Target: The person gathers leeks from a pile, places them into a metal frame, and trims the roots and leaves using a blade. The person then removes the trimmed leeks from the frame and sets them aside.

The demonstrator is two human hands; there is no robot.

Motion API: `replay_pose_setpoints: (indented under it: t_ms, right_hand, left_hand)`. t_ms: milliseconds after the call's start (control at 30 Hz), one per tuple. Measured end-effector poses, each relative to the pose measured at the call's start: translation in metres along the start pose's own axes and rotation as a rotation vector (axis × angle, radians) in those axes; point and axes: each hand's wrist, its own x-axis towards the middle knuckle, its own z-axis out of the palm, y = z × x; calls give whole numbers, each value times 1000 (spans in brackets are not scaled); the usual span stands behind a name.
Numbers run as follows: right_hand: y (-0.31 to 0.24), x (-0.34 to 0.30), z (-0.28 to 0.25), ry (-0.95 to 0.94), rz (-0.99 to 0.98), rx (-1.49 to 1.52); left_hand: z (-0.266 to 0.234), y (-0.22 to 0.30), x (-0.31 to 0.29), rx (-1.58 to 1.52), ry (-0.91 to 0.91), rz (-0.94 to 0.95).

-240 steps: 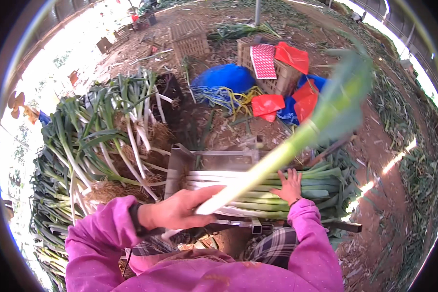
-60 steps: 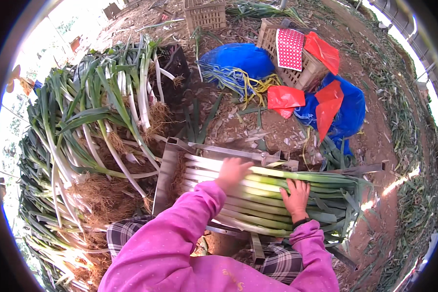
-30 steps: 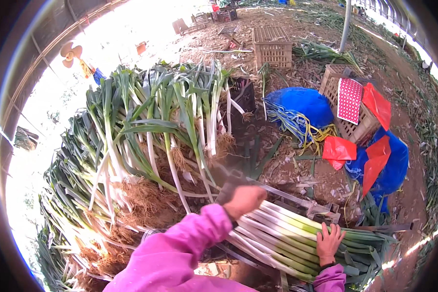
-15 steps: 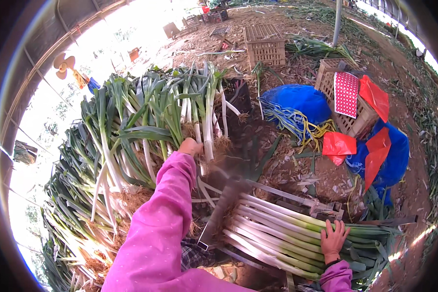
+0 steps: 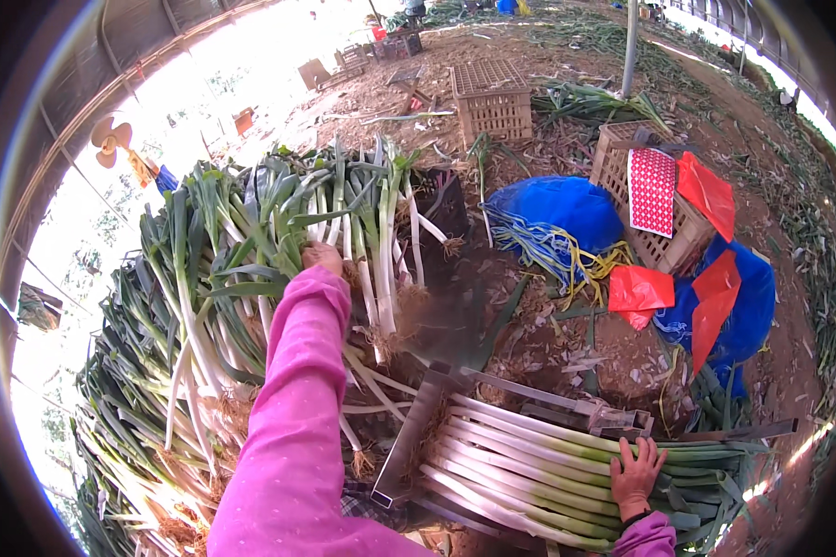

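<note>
My left hand reaches in among the upright leeks of the big heap on the left. Leaves and stalks hide its fingers, so I cannot make out its grip. Fingers spread, my right hand lies flat across a row of leeks, near where the white stalks turn green. That row rests side by side on a metal frame, root ends against its upright metal end plate and green leaves toward the right.
Beyond the frame lie a blue plastic bundle with yellow and pale strings and a tilted tan crate with red bags. Another crate stands farther back. A metal post rises at the far right.
My left hand has moved left and slightly farther away, deeper into the leek heap. My right hand stays flat on the row. The view has shifted slightly.
</note>
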Motion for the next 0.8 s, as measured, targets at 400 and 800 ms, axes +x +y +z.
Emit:
replay_pose_setpoints:
  t_ms: [400,800]
  right_hand:
    - [15,-9,-12,-53,73,-79]
    - [-1,2,-4,-66,24,-32]
  left_hand:
    - [-94,-23,-242,-1538,-1004,-9]
    - [-52,84,-131,-1353,-190,321]
